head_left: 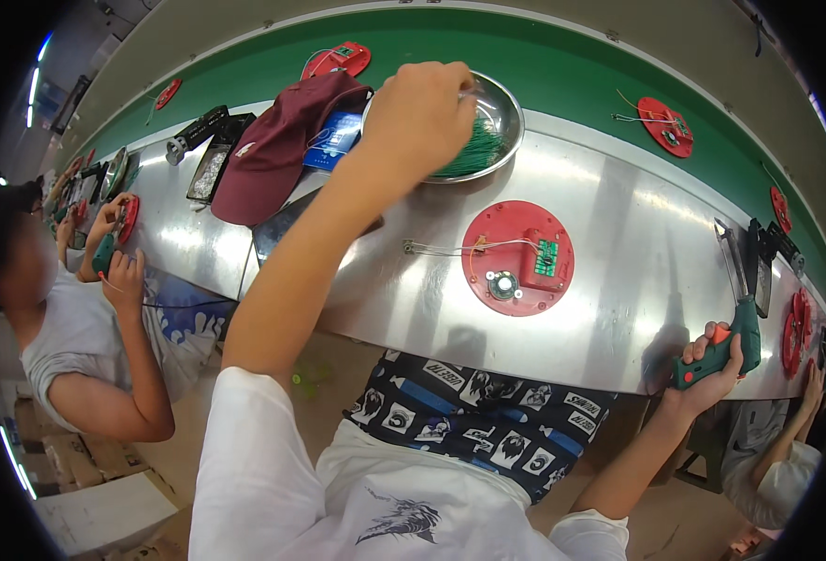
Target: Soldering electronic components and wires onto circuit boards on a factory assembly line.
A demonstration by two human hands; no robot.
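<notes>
My left hand (427,117) reaches over a round metal bowl (516,140) at the far side of the bench. Its fingers are bent together near the bowl's far rim, and whatever is between them is hidden. Thin green wires (480,150) lie heaped in the bowl, partly behind the hand. At the right, my right hand (712,360) grips a green soldering gun (747,337) with an orange-red trigger, its long prongs upward. Between the hands, a round red plastic cover (516,220) lies flat on the bench, bearing a green circuit board (551,258), a round speaker-like part (502,285) and white wires.
A maroon cap (272,150) and a blue packet (333,138) lie left of the bowl. Along the back runs a green conveyor belt (562,79) carrying similar red covers (665,126). A co-worker (95,327) works at the left; another person's arm (787,449) shows at the right.
</notes>
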